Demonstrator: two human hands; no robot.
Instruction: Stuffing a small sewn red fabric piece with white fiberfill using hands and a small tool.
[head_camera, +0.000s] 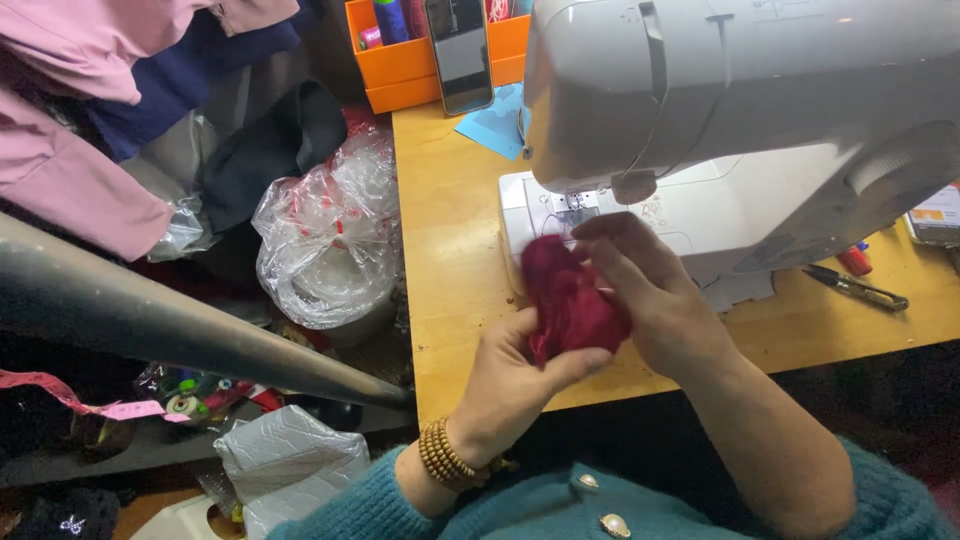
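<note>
**Red fabric at the needle, stitching not yet visible**

The crimson fabric piece (568, 300) sits bunched between my hands at the sewing machine (740, 120), just before its needle plate. My left hand (515, 385) pinches its lower edge; my right hand (655, 295) closes over the top. I judge the feeding barely begun, on the table (450, 250).

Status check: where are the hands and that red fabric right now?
Left hand and right hand both gripping the red fabric. Fabric bunched at the front of the white sewing machine. Nothing between fabric and needle area.
</note>
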